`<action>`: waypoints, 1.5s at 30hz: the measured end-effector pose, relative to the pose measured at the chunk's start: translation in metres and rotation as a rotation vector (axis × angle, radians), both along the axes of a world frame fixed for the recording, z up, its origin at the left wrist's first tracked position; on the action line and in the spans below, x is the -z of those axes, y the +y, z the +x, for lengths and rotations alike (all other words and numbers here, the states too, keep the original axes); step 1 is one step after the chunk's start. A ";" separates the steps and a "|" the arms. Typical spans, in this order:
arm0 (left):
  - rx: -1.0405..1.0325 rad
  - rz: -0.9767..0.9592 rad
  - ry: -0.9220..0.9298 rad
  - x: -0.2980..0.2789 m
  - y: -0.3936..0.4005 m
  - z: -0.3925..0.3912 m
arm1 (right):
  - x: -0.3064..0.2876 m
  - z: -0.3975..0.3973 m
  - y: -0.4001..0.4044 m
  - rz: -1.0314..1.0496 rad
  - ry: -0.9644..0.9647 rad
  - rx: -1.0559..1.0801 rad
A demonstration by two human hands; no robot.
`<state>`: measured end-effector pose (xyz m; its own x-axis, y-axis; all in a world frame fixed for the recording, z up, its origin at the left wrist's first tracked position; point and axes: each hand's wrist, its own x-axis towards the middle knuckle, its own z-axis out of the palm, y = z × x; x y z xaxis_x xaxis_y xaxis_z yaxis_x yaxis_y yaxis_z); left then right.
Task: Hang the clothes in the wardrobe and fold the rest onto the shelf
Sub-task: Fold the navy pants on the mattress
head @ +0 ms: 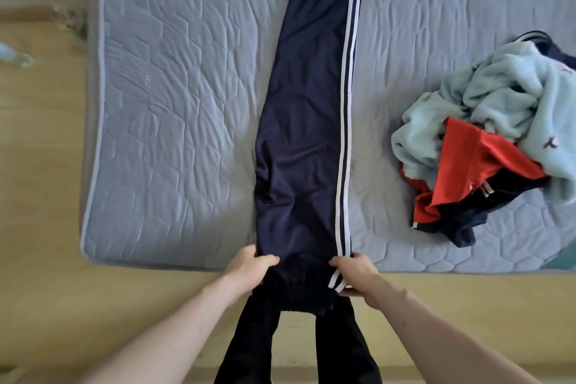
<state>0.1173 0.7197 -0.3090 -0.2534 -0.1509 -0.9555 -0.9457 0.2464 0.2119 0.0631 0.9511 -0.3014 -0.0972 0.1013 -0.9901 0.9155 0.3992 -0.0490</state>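
A grey-blue quilted mattress (174, 103) fills the view from nine to three o'clock; a pale wooden floor (40, 196) borders it toward six.

quilted mattress (174, 103), navy trousers (305, 121), clothes pile (486, 134)

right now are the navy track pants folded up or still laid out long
Laid out long: the track pants lie stretched along the mattress, legs stacked, both hands holding the near end.

Person wearing black trousers (343, 349), legs showing at frame bottom; forearms bare, no sleeves showing; hands bare, wearing no rings.
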 end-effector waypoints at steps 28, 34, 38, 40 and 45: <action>-0.019 -0.292 0.300 0.045 -0.049 -0.250 | 0.042 -0.232 -0.038 0.207 0.530 -0.207; -0.032 -0.139 0.162 0.081 -0.051 -0.215 | 0.081 -0.203 -0.020 0.170 0.402 -0.161; -0.049 -0.095 0.155 0.097 -0.048 -0.214 | 0.097 -0.205 -0.025 0.102 0.406 -0.092; -0.057 -0.113 0.182 0.099 -0.048 -0.215 | 0.101 -0.207 -0.029 0.083 0.411 -0.093; -0.076 -0.079 0.269 0.087 -0.043 -0.213 | 0.100 -0.203 -0.033 0.046 0.422 -0.065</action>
<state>-0.0957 0.6767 -0.3959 -0.4813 -0.2504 -0.8401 -0.8745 0.2025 0.4406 -0.1398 0.9179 -0.4018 -0.5005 0.1248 -0.8567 0.7920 0.4657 -0.3948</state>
